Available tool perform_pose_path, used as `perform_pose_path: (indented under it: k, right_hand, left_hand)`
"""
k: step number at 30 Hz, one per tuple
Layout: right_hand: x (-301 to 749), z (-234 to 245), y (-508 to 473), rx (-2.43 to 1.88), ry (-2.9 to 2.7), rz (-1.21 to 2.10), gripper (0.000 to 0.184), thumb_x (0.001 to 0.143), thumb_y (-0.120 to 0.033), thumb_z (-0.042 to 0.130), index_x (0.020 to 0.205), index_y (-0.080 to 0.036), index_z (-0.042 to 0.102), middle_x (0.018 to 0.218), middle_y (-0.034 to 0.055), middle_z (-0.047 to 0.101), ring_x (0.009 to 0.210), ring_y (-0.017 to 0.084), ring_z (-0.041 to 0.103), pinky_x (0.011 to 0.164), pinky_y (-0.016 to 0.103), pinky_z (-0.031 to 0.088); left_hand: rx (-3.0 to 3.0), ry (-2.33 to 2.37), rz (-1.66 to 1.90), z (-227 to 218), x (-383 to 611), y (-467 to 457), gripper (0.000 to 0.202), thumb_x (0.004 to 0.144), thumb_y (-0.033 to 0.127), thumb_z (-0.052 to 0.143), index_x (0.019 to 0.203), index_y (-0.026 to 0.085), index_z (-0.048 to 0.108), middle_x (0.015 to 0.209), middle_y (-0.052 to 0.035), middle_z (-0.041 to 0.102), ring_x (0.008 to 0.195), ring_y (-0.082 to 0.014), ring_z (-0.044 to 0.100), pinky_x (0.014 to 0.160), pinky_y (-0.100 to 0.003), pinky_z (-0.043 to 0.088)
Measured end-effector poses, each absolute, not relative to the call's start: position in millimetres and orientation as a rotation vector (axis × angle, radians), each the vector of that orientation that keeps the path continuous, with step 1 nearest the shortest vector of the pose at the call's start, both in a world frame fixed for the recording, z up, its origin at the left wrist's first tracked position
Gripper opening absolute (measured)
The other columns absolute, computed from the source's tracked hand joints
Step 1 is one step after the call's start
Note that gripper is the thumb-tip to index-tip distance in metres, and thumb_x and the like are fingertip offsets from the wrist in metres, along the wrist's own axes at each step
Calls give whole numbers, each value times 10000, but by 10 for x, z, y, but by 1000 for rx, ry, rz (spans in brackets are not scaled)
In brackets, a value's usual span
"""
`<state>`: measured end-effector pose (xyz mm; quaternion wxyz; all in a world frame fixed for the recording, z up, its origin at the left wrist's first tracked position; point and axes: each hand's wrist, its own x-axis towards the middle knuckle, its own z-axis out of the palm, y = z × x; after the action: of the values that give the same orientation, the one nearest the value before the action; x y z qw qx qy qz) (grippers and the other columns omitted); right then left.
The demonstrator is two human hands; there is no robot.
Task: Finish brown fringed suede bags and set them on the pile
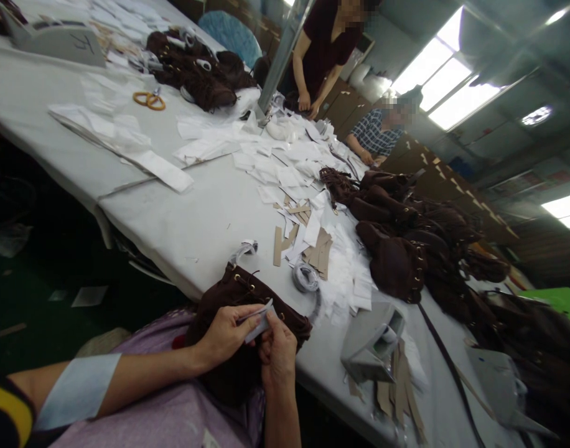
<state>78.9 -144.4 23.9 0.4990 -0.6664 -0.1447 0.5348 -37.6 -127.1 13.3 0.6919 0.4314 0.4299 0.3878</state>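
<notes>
A dark brown handbag (266, 289) with gold eyelets rests against my lap at the table edge. Its handle (242, 250) is wrapped in clear plastic and stands up at the far side. Over the bag, my left hand (226, 333) pinches a small pale grey-white sheet (261, 322) between thumb and fingers. On the sheet's other side my right hand (278, 348) grips it too, fingers curled. I cannot tell whether the sheet is paper or foam. A coil of clear-wrapped strap (306, 278) lies just beyond the bag.
White paper scraps (285, 168) and tan card strips (318, 252) litter the table (210, 211). Brown bags (392, 249) are piled at the right, near a grey tape dispenser (373, 342). More bags (196, 71) lie at the far left. Two people (320, 50) work across the table.
</notes>
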Motion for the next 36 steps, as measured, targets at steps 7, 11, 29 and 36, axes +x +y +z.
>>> perform_pose_path:
  k: [7, 11, 29, 36]
  right_hand:
    - [805, 161, -1426, -1622, -286, 1260, 404, 612, -446, 725, 517, -184, 433, 381, -98, 395, 276, 8, 232, 256, 151, 152]
    - [866, 189, -1446, -1546, -290, 1391, 335, 624, -411, 700, 550, -173, 475, 395, -88, 419, 297, 15, 250, 250, 138, 183]
    - [920, 32, -1503, -1626, -509, 1199, 523, 624, -598, 716, 478, -186, 429, 351, -93, 365, 287, 17, 208, 294, 193, 111]
    - [944, 11, -1591, -1734, -801, 1083, 530, 751, -638, 570, 498, -180, 490, 350, -61, 427, 302, 57, 342, 319, 191, 237]
  left_hand:
    - [1441, 890, 899, 76, -495, -1301, 340, 897, 334, 481, 1140, 198, 676, 895, -72, 679, 832, -185, 608, 833, -287, 470]
    - [1447, 801, 812, 40, -575, -1274, 331, 850, 297, 545, 1147, 224, 671, 905, -85, 663, 892, -206, 603, 874, -287, 457]
    - [830, 860, 418, 175, -353, -1065, 480, 661, 609, 651, 697, 138, 563, 585, -1, 559, 506, -109, 496, 486, -214, 377]
    - [1025, 997, 625, 10, -218, -1188, 448, 686, 599, 615, 642, 161, 532, 553, 26, 514, 515, -113, 443, 491, -218, 338]
